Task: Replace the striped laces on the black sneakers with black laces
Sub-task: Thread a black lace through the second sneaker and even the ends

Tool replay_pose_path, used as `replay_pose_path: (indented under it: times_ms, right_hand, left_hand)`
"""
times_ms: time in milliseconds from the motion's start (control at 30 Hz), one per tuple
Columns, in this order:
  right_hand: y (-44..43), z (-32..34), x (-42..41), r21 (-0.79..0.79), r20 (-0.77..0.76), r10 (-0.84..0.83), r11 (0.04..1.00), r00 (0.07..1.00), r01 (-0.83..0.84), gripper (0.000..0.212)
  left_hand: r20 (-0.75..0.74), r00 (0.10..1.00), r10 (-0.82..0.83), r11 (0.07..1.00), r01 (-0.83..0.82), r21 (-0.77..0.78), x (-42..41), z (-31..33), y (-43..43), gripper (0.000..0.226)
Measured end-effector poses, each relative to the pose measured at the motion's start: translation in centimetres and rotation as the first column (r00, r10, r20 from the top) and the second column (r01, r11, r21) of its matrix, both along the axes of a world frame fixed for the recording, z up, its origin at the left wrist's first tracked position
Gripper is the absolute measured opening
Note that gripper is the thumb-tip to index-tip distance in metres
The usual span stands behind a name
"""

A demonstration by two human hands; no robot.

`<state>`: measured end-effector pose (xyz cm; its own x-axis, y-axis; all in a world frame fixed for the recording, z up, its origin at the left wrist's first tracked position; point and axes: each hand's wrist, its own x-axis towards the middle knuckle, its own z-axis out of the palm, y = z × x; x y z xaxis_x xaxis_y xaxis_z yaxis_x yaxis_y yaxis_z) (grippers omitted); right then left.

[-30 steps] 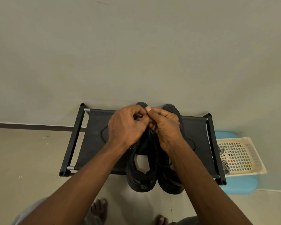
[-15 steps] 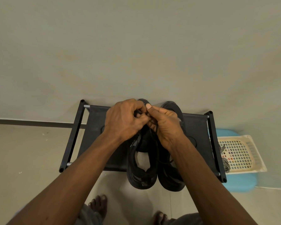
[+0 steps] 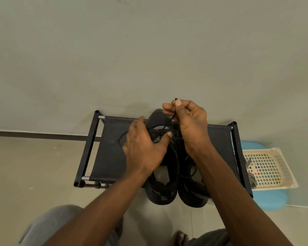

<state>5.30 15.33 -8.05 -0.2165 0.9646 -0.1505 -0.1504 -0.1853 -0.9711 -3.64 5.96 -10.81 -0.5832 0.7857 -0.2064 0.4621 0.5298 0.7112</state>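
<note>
A low black fabric shoe rack with a tubular frame [image 3: 110,157] stands against the wall and carries a pair of black sneakers [image 3: 160,194], whose heels overhang its near edge. The left hand [image 3: 144,150] rests with relaxed, spread fingers on the left sneaker's forefoot. The right hand [image 3: 188,125], above the toes, pinches a thin black lace [image 3: 173,116] between thumb and curled fingers.

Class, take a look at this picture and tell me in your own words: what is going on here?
A person is lacing black sneakers that sit on a black rack. The right hand pinches the end of a black lace and holds it up above one sneaker's toe. The left hand rests on that shoe's front, thumb on the lacing. Striped laces lie by a cream basket on the right.
</note>
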Motion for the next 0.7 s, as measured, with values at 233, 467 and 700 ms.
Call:
replay_pose_path:
  times_ms: [233, 467, 700]
  right_hand:
    - [-1.6, 3.8, 1.4, 0.182, -0.02, -0.009, 0.983, 1.0, 0.013, 0.014]
    - [-4.4, 8.7, 2.6, 0.179, -0.046, -0.015, 0.984, 0.999, 0.023, 0.011]
    - [-6.1, 13.8, 3.8, 0.155, 0.007, 0.023, 0.988, 1.0, -0.023, 0.009]
  left_hand:
    - [0.138, 0.99, -0.025, 0.971, 0.057, -0.232, 4.7, -1.1, -3.0, 0.143]
    - [0.002, 0.995, -0.102, 0.966, 0.099, -0.239, 7.6, -1.2, -5.1, 0.137]
    - [-0.398, 0.79, -0.467, 0.881, 0.451, -0.139, 6.6, -3.3, -6.3, 0.102]
